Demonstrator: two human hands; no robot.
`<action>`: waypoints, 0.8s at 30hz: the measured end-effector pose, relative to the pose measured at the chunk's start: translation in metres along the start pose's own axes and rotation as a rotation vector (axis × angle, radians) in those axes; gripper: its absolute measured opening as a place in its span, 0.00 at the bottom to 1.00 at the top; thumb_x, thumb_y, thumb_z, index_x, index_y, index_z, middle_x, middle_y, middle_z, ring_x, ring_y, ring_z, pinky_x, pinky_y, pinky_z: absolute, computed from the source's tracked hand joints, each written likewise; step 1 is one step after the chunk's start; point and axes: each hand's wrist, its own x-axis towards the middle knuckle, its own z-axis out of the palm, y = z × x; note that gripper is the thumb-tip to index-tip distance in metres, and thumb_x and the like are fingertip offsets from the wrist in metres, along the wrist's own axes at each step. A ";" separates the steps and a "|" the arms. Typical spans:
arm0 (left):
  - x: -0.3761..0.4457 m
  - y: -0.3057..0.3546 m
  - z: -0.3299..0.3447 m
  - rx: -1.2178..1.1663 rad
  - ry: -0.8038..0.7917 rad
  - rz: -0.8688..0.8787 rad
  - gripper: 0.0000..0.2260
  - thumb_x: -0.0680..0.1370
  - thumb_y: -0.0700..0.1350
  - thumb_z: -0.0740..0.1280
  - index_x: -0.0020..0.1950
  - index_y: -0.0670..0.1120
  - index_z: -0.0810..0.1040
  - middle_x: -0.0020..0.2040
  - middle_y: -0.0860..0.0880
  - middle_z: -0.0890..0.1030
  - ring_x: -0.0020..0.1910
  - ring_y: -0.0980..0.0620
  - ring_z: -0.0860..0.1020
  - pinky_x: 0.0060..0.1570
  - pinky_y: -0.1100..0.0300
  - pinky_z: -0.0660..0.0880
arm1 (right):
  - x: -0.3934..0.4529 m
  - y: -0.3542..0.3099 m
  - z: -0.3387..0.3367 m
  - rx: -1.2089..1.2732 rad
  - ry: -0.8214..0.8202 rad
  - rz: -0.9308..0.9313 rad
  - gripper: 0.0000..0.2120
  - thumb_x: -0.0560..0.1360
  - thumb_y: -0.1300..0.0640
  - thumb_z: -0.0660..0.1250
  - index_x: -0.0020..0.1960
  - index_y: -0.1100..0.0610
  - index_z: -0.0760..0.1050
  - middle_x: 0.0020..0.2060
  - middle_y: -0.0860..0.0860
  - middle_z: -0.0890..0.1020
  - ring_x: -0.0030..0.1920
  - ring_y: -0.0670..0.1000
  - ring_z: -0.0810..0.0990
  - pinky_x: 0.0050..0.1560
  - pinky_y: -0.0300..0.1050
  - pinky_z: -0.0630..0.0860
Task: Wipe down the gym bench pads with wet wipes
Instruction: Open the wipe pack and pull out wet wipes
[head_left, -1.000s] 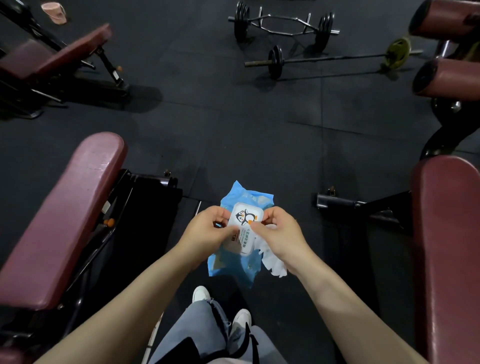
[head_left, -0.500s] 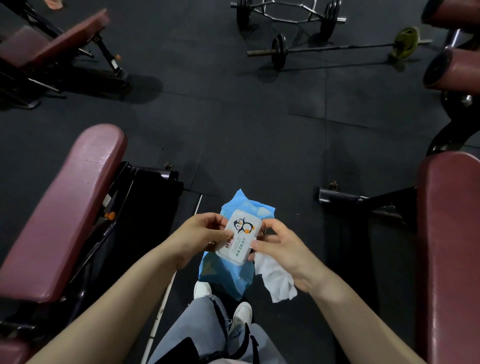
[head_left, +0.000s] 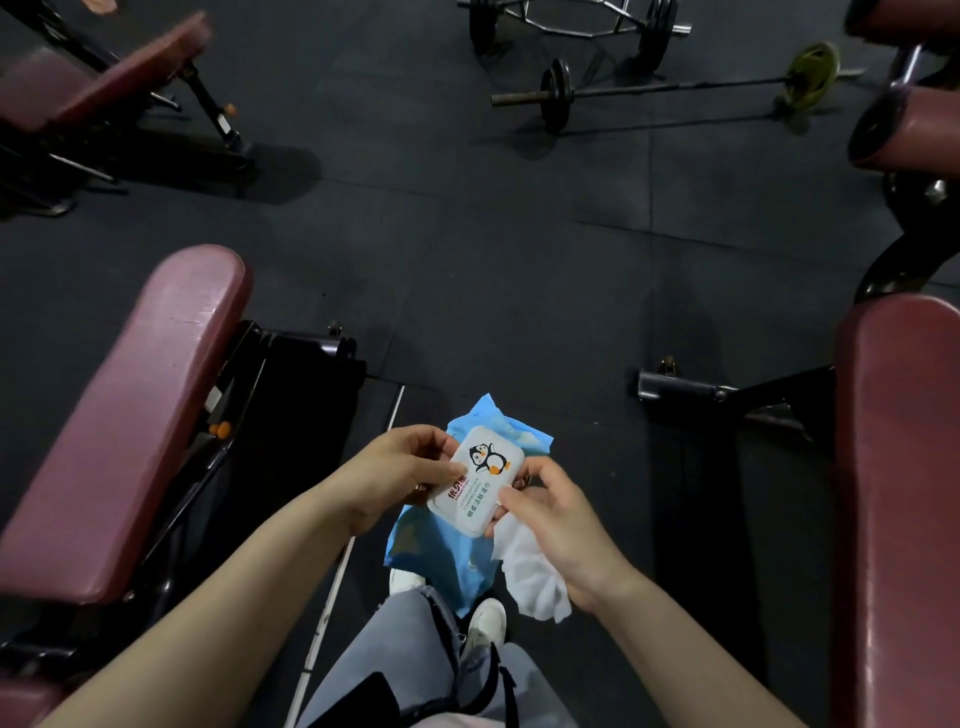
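The left hand (head_left: 400, 470) curls round the left edge of a blue wet wipe pack (head_left: 441, 551), fingers bent over its upper side and thumb lying on the white lid (head_left: 475, 480), which bears a penguin picture and lies closed flat on the pack. The right hand (head_left: 553, 525) meets the pack from the other side: its thumb presses the lower right corner of the lid, its fingers reach under the pack's right edge, and a crumpled white wipe (head_left: 532, 574) hangs from under its palm, held against the hand. Both forearms come up from the bottom edge, and the pack sits in the air between them, above the person's grey trouser legs (head_left: 410, 660) and white shoes (head_left: 485, 623).

To the left, near the left forearm, a maroon bench pad (head_left: 130, 415) slopes up on a black frame. To the right, a second maroon bench pad (head_left: 898, 493) runs along the picture's edge, with a black foot bar (head_left: 691, 392) of its frame jutting out on the floor. The floor (head_left: 467, 260) is dark rubber matting. Farther off at upper left stands another maroon bench (head_left: 119, 78), somewhat blurred. At the top lie a hex bar with black plates (head_left: 576, 21) and a long barbell (head_left: 665, 88) with a black plate at one end and a yellowish plate at the other. Two maroon roller pads (head_left: 914, 130) show at upper right
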 end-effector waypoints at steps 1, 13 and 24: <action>0.000 0.000 0.001 -0.001 -0.002 -0.001 0.05 0.77 0.35 0.70 0.51 0.41 0.78 0.43 0.47 0.86 0.43 0.53 0.85 0.36 0.64 0.77 | 0.000 0.000 -0.001 -0.012 -0.006 0.000 0.06 0.78 0.63 0.66 0.55 0.61 0.73 0.46 0.57 0.85 0.49 0.55 0.85 0.54 0.55 0.80; 0.005 0.002 0.005 0.095 0.028 0.014 0.06 0.77 0.36 0.70 0.52 0.40 0.76 0.42 0.47 0.85 0.45 0.51 0.85 0.35 0.62 0.78 | 0.006 -0.004 -0.007 -0.030 -0.014 0.016 0.07 0.77 0.62 0.68 0.54 0.54 0.74 0.48 0.53 0.84 0.50 0.50 0.85 0.49 0.46 0.82; 0.029 -0.014 0.008 0.330 0.231 0.107 0.06 0.74 0.41 0.73 0.47 0.48 0.78 0.41 0.52 0.81 0.37 0.55 0.80 0.36 0.57 0.79 | 0.028 0.001 -0.004 -0.154 0.073 0.029 0.04 0.77 0.61 0.66 0.51 0.57 0.73 0.45 0.55 0.85 0.46 0.53 0.85 0.46 0.46 0.80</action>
